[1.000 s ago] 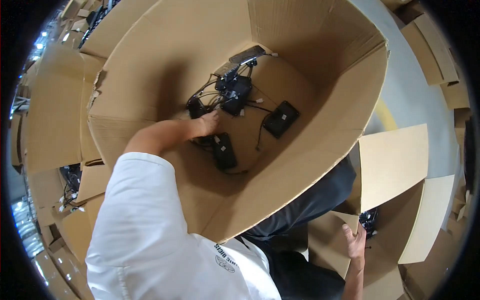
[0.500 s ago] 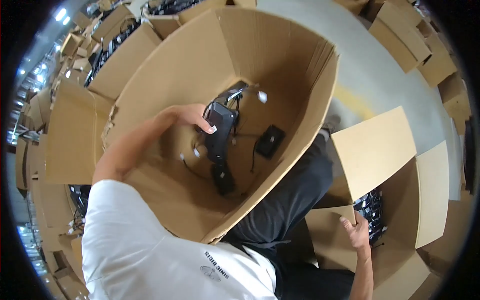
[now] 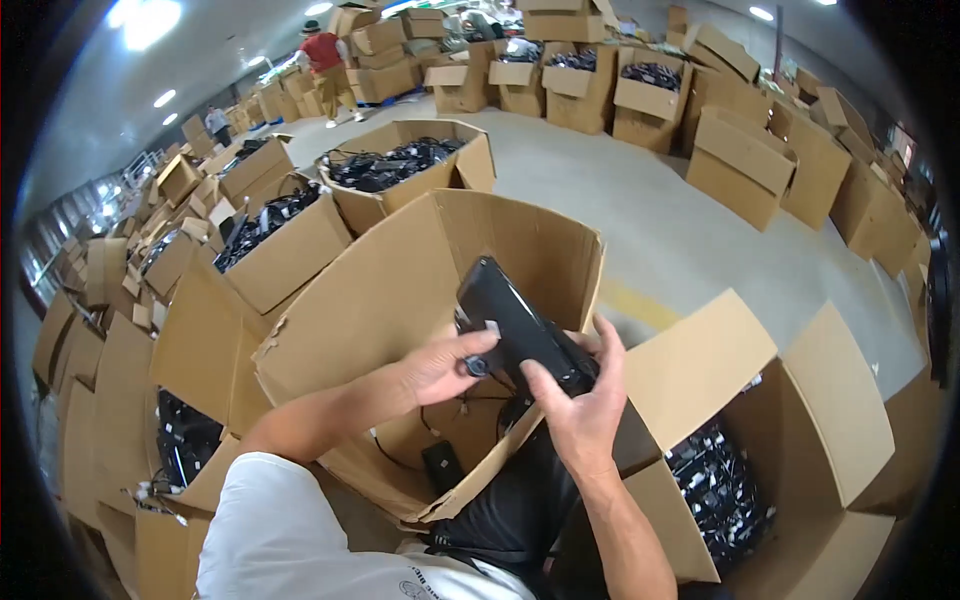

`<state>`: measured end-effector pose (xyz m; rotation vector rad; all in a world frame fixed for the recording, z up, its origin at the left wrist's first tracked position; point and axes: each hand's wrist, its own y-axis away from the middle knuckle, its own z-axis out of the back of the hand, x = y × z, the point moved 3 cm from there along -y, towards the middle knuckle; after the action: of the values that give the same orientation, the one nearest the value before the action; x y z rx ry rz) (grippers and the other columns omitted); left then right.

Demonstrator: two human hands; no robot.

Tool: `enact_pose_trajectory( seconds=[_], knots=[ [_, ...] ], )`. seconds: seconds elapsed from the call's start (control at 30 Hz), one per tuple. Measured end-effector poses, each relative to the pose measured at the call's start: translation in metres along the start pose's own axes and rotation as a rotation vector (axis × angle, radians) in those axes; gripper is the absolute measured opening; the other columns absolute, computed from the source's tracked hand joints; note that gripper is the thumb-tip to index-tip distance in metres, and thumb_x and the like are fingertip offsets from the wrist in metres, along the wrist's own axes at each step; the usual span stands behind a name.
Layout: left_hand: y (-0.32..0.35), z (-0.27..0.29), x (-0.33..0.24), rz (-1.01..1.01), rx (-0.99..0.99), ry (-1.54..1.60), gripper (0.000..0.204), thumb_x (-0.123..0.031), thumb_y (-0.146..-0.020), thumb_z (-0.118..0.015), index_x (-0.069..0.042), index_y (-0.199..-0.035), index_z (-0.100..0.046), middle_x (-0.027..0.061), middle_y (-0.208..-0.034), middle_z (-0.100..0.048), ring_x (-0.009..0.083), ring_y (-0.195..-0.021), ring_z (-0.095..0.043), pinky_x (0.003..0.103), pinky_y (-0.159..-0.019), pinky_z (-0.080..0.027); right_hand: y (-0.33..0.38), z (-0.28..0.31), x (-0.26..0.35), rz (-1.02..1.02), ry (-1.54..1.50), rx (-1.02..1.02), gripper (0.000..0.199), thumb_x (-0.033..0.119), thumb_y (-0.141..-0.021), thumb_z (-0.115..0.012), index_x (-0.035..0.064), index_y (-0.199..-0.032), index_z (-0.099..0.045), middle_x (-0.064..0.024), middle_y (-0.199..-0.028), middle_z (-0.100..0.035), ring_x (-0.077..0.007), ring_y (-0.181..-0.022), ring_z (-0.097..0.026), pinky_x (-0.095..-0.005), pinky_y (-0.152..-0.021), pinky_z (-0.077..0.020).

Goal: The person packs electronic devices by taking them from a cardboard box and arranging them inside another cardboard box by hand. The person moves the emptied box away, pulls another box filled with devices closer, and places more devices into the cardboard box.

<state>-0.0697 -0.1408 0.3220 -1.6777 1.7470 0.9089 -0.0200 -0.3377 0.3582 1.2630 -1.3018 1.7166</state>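
Note:
Above the open cardboard box (image 3: 350, 300) I hold a long black plastic device (image 3: 510, 320), tilted, its glossy top catching the light. My right hand (image 3: 585, 405) is closed around its lower right end, thumb on top. On the other side, my left hand (image 3: 435, 375) grips its edge, thumb pressed near a small white tag. A dark round part (image 3: 477, 367) hangs by the left fingers; I cannot make out its kind. Inside the box lie a small black block (image 3: 441, 465) and thin black cables. The device and my hands hide part of the box floor.
To the right stands a flapped box (image 3: 800, 430) full of small black parts (image 3: 720, 490). Boxes of black cables (image 3: 385, 165) are at the far left. A row of cartons (image 3: 650, 100) lines the back across the grey floor (image 3: 560, 180). A person in a red vest (image 3: 323, 55) is far off.
My right hand has left the right box's flap and now grips the device. My left hand has lifted the device from deep in the box. The view has tilted up.

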Motion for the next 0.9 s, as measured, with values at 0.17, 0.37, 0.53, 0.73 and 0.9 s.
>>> enact_pose_trajectory(
  seconds=[0.17,0.37,0.53,0.73,0.9],
  knots=[
    [0.040,0.008,0.004,0.179,-0.147,-0.248,0.057,-0.043,-0.096,-0.061,-0.004,-0.135,-0.046,0.0090,-0.129,-0.058,0.0193,-0.114,-0.057,0.038,-0.098,-0.047,0.014,0.014,-0.002,-0.037,0.022,-0.048,0.076,0.014,-0.071,-0.084,-0.0027,-0.133,-0.045,-0.0106,-0.102,-0.062,-0.0178,-0.092,-0.061,-0.0303,-0.084,-0.0503],
    [0.040,0.009,-0.059,-0.340,-0.322,-0.996,0.066,-0.049,-0.091,-0.066,0.001,-0.131,-0.054,0.0132,-0.124,-0.060,0.0177,-0.111,-0.056,0.035,-0.093,-0.047,0.018,0.044,0.010,0.026,-0.011,-0.024,0.082,0.010,-0.070,-0.082,-0.0025,-0.139,-0.040,-0.0116,-0.104,-0.059,-0.0189,-0.095,-0.059,-0.0316,-0.087,-0.0500],
    [0.017,-0.050,-0.027,-0.020,0.095,-0.403,0.049,-0.039,-0.089,-0.072,0.003,-0.111,-0.061,0.0082,-0.105,-0.066,0.0141,-0.097,-0.061,0.029,-0.088,-0.048,0.022,0.035,0.053,0.260,0.124,0.096,0.088,0.010,-0.070,-0.082,-0.0022,-0.143,-0.035,-0.0147,-0.110,-0.059,-0.0210,-0.098,-0.059,-0.0326,-0.089,-0.0493],
    [-0.018,-0.097,0.003,-0.097,-0.030,-0.194,0.033,-0.036,-0.091,-0.067,-0.004,-0.099,-0.066,0.0030,-0.091,-0.067,0.0113,-0.082,-0.063,0.027,-0.075,-0.052,0.021,0.073,0.047,0.193,0.308,-0.301,0.078,0.013,-0.083,-0.076,-0.0042,-0.145,-0.032,-0.0182,-0.130,-0.051,-0.0272,-0.119,-0.050,-0.0359,-0.105,-0.0379],
    [-0.058,-0.152,0.032,-0.227,0.003,-0.091,0.030,-0.032,-0.097,-0.057,-0.004,-0.104,-0.064,0.0020,-0.100,-0.067,0.0095,-0.087,-0.061,0.026,-0.080,-0.051,0.022,0.101,0.076,0.336,0.368,-0.464,0.065,0.013,-0.087,-0.072,-0.0059,-0.141,-0.040,-0.0180,-0.133,-0.050,-0.0269,-0.122,-0.049,-0.0377,-0.106,-0.0367]
  ],
)
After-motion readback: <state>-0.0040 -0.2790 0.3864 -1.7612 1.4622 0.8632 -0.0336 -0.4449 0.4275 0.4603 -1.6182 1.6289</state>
